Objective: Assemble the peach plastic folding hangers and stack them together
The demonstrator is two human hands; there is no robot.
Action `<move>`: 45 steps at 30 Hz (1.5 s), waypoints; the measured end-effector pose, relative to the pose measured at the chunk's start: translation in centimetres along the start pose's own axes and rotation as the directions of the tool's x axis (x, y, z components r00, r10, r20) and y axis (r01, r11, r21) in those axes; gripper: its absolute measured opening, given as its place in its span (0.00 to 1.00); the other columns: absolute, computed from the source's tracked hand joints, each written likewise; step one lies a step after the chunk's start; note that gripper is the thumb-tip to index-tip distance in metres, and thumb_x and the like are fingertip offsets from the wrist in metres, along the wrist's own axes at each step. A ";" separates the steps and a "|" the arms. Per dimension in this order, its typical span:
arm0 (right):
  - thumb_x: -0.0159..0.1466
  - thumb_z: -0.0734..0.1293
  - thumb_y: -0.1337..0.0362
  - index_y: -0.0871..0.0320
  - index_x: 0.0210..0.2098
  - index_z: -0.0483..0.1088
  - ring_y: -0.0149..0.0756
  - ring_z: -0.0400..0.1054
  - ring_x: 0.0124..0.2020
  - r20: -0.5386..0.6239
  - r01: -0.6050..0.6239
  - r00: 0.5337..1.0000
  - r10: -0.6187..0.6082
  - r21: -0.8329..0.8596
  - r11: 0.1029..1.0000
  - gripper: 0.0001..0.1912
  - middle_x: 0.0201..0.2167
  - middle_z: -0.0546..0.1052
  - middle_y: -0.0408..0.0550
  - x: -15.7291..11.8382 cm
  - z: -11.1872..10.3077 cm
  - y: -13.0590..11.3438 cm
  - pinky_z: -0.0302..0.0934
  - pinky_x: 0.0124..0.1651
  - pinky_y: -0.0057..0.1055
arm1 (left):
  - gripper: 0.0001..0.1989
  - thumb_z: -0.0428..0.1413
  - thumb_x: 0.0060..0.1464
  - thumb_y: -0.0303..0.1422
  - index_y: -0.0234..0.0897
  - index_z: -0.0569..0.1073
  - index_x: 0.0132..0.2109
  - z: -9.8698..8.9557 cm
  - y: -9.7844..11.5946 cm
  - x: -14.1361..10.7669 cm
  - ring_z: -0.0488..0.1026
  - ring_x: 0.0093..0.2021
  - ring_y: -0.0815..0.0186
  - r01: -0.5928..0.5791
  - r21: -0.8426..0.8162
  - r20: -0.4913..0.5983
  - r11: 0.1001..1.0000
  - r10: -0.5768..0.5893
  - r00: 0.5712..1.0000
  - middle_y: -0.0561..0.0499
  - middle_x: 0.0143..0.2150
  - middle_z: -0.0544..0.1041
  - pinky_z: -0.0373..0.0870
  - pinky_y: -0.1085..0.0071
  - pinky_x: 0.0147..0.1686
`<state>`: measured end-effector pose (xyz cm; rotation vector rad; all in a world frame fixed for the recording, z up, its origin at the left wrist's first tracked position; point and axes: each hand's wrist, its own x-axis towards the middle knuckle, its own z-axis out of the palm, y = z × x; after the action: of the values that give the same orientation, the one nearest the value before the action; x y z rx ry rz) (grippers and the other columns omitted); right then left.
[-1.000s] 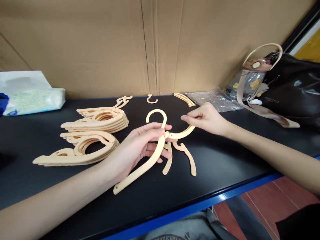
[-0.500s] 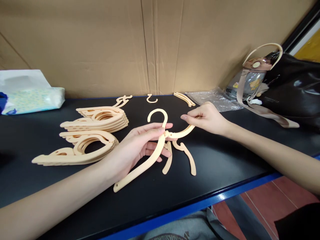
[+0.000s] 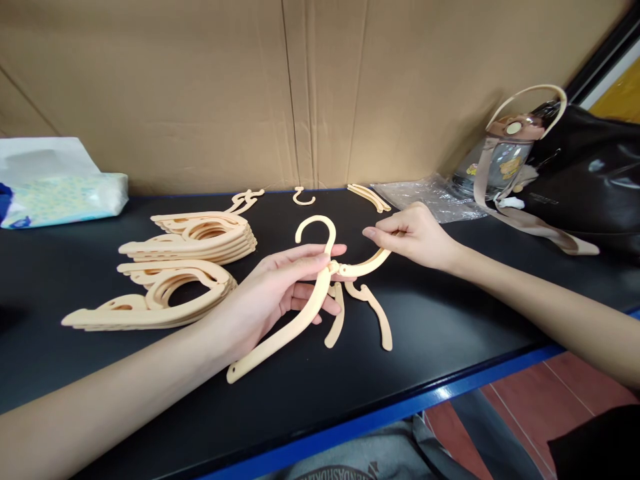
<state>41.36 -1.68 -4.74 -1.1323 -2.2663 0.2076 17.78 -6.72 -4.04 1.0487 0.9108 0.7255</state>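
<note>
A cream folding hanger is held between my two hands above the dark table. My left hand pinches it at the middle joint, just below its hook, with the thumb on top. One arm of the hanger slants toward me at the lower left. The other arm curves to the right, where the fingers of my right hand are closed round its far end and hide the tip. Two loose hanger pieces lie on the table just beyond, one curved arm and another notched arm.
Two stacks of folded hangers, the nearer and the farther, stand left. Along the back lie a loose hook, arm pieces and a plastic bag. A tissue pack is far left; a bottle and black bag stand right.
Almost nothing differs. Both hands keep their hold on the hanger, and the right hand has shifted very slightly to the right.
</note>
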 end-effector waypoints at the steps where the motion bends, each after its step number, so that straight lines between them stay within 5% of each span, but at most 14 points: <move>1: 0.65 0.60 0.55 0.58 0.13 0.46 0.25 0.37 0.20 0.000 0.000 1.000 0.000 0.000 1.000 0.29 0.16 0.45 0.37 0.0 0.0 0.0 0.37 0.23 0.29 | 0.10 0.57 0.59 0.32 0.43 0.78 0.47 0.0 0.0 0.0 0.76 0.24 0.72 -0.002 0.002 0.001 1.000 0.002 1.000 0.53 0.33 0.79 0.75 0.82 0.23; 19: 0.66 0.60 0.55 0.58 0.14 0.44 0.25 0.37 0.21 0.023 -0.029 0.999 0.029 0.006 1.000 0.29 0.16 0.45 0.38 0.0 0.3 0.1 0.37 0.23 0.29 | 0.08 0.60 0.56 0.35 0.40 0.78 0.42 0.1 -0.6 0.1 0.76 0.25 0.72 -0.085 0.069 0.000 0.994 0.086 0.996 0.52 0.35 0.81 0.72 0.81 0.23; 45: 0.66 0.61 0.49 0.58 0.10 0.50 0.24 0.42 0.16 0.033 -0.249 0.967 0.254 -0.106 0.963 0.34 0.09 0.51 0.37 0.1 0.3 -0.8 0.42 0.23 0.30 | 0.10 0.60 0.56 0.36 0.39 0.79 0.43 0.2 -0.8 0.4 0.79 0.30 0.67 -0.144 0.165 -0.043 0.976 0.153 0.987 0.50 0.32 0.82 0.71 0.79 0.28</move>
<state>40.57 -2.01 -4.65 -1.4845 -2.1886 0.2240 18.22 -6.71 -4.87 1.2549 0.9581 0.8186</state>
